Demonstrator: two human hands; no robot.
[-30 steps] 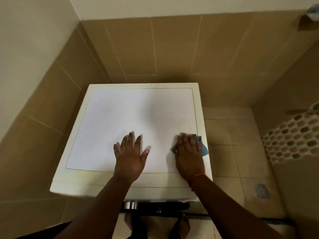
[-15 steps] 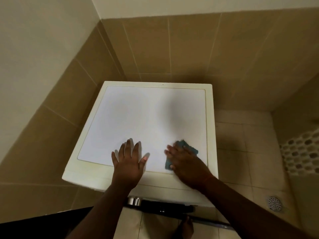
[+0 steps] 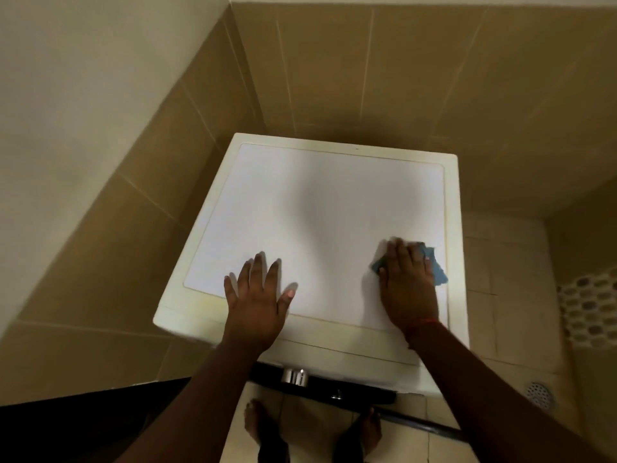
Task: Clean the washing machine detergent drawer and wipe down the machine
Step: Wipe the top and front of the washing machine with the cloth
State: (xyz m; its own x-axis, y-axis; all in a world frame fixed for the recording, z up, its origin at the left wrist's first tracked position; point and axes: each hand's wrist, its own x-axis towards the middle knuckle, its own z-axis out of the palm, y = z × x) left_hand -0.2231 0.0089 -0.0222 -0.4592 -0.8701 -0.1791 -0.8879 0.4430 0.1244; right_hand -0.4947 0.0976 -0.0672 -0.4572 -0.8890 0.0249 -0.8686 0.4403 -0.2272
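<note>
The white washing machine (image 3: 317, 202) stands in a tiled corner, and I look down on its flat top. My left hand (image 3: 255, 300) lies flat with spread fingers on the near left part of the top and holds nothing. My right hand (image 3: 407, 285) presses a blue cloth (image 3: 435, 267) flat against the top near the right edge; the cloth shows past my fingers to the right. The machine's dark front panel (image 3: 354, 390) with a chrome knob (image 3: 293, 375) shows just below the near edge. The detergent drawer is not visible.
Tan tiled walls (image 3: 367, 78) close in behind and to the left of the machine. To the right lies beige tiled floor (image 3: 507, 295) with a round drain (image 3: 539, 394) and a mosaic strip (image 3: 591, 312). My bare feet (image 3: 263, 426) stand in front of the machine.
My right hand has slid the cloth to the right, back toward the machine's right edge, after a sweep to the left. My left hand stays planted. The view has shifted left.
</note>
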